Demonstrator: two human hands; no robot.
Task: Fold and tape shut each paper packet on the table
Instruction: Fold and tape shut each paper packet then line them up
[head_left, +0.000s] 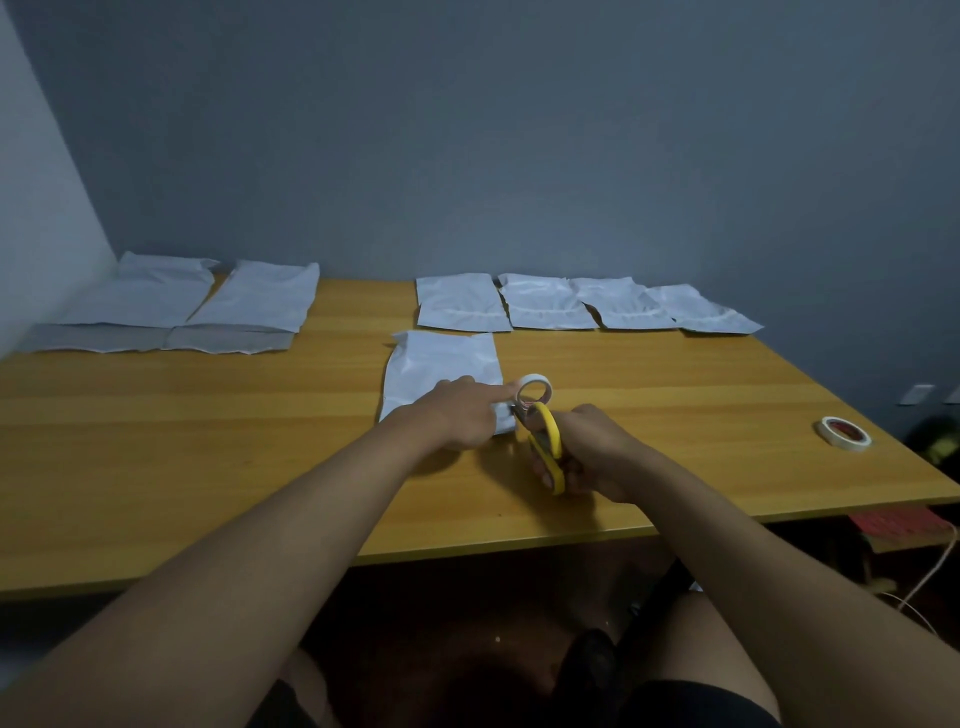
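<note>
Thin white paper packet at frame centre is light and creases easily; left hand presses it with a straight finger, right hand grips yellow scissors beside the tape roll.

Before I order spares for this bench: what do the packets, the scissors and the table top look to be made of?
The packet under the left hand looks like thin matte white paper: it creases and wrinkles. The scissors in the right hand have glossy yellow handles, probably plastic, and grey blades, likely metal. The table shows a smooth orange-brown wood grain, solid or laminate I cannot tell.
</note>
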